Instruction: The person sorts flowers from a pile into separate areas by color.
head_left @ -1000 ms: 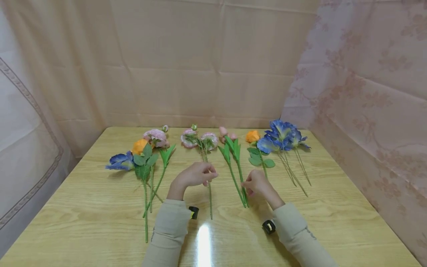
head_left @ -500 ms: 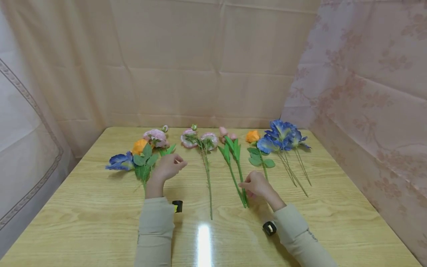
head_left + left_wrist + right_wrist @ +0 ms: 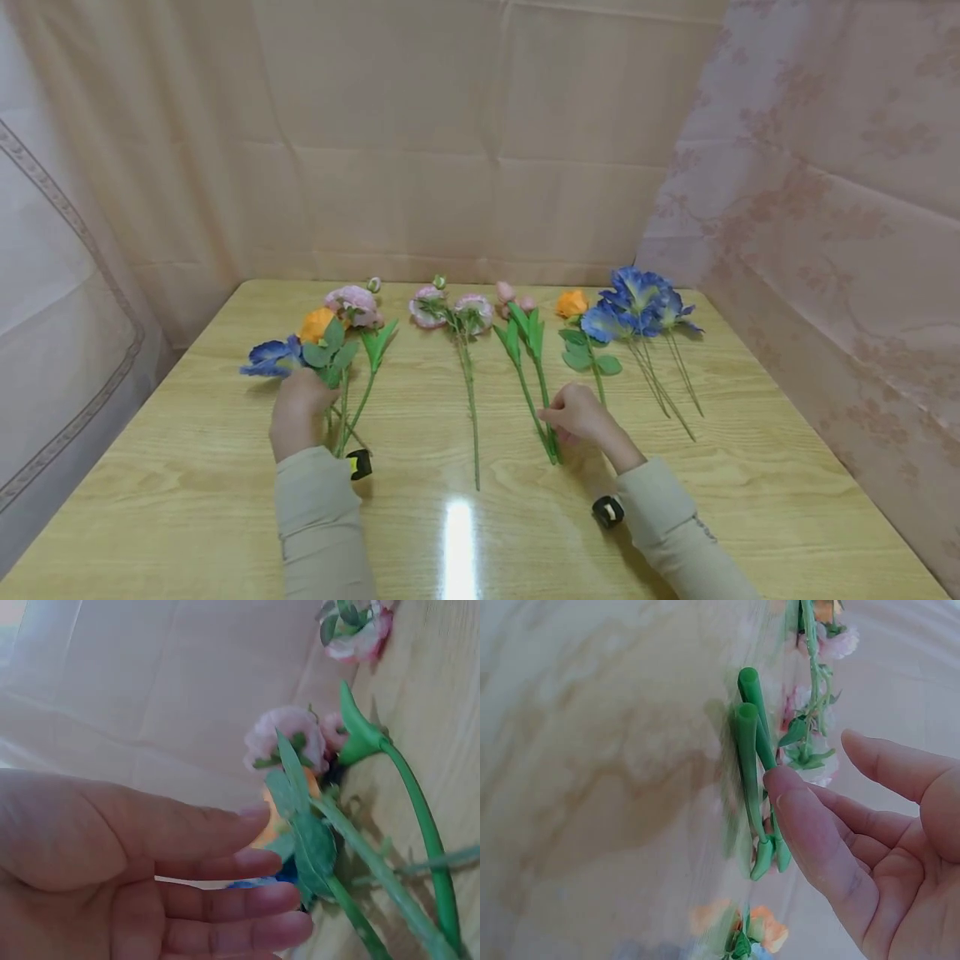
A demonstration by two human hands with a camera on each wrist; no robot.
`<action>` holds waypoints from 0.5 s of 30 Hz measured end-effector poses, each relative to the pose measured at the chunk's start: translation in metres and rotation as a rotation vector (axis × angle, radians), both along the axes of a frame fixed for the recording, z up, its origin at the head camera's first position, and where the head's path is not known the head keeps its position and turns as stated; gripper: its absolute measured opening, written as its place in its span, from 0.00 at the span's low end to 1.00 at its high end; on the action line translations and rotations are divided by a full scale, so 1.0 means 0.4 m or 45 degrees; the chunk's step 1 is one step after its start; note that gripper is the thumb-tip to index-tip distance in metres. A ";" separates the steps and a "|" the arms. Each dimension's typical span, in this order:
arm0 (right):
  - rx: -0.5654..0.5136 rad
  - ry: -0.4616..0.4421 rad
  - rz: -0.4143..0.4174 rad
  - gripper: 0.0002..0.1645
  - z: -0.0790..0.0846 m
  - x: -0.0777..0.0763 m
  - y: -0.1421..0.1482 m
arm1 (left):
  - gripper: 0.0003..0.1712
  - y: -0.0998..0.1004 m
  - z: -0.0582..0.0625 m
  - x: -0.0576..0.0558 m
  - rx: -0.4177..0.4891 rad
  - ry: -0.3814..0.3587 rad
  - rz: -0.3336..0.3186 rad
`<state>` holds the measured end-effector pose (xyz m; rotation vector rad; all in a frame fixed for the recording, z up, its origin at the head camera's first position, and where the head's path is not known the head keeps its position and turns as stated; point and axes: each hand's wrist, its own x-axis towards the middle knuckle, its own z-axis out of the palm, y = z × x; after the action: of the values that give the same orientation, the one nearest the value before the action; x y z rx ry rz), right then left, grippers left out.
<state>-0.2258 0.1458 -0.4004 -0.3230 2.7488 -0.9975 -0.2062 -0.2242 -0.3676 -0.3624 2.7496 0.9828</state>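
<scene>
My left hand (image 3: 302, 408) is at the left bunch, its fingers nearly straight and holding nothing. In the left wrist view its fingertips (image 3: 274, 930) lie close beside the leaves of an orange rose (image 3: 318, 323); whether they touch cannot be told. That bunch also has a blue flower (image 3: 272, 357), a pink peony-like flower (image 3: 352, 303) and a green tulip stem (image 3: 369, 392). My right hand (image 3: 581, 414) is beside two pink tulips (image 3: 537, 333), finger and thumb apart. In the right wrist view one fingertip (image 3: 784, 784) overlaps the tulip stems (image 3: 748, 750); contact is unclear.
A pink-and-white flower (image 3: 472, 313) with a long stem lies mid-table. Right of the tulips are another orange rose (image 3: 572, 303) and several blue flowers (image 3: 637, 300). Beige cloth (image 3: 450, 167) hangs behind the wooden table (image 3: 187, 500).
My left hand has moved left from the middle stem, past the green tulip, to the orange rose in the left bunch. The right hand stays nearly in place by the tulips.
</scene>
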 end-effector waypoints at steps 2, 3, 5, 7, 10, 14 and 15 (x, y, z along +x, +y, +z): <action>0.001 -0.003 -0.005 0.17 0.002 0.001 0.001 | 0.15 -0.007 -0.011 -0.001 0.019 -0.044 -0.014; 0.001 -0.006 -0.009 0.16 0.002 0.001 0.001 | 0.14 -0.009 -0.017 -0.003 0.010 -0.057 -0.026; 0.005 -0.010 -0.018 0.16 0.003 0.001 0.001 | 0.12 -0.013 -0.030 -0.006 0.014 -0.087 -0.034; 0.009 -0.016 -0.024 0.16 0.003 0.001 0.001 | 0.10 -0.016 -0.043 -0.007 0.051 -0.101 -0.021; 0.013 -0.023 -0.026 0.16 0.003 -0.001 0.001 | 0.09 -0.020 -0.061 -0.010 0.113 -0.109 0.019; 0.020 -0.033 -0.027 0.16 0.003 -0.003 -0.001 | 0.11 -0.026 -0.079 -0.011 0.201 -0.071 0.073; 0.021 -0.036 -0.029 0.16 0.003 -0.003 -0.001 | 0.11 -0.027 -0.081 -0.012 0.218 -0.066 0.083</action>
<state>-0.2269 0.1453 -0.3991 -0.2732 2.7402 -0.9766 -0.2108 -0.2351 -0.4002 -0.4441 2.5985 1.1976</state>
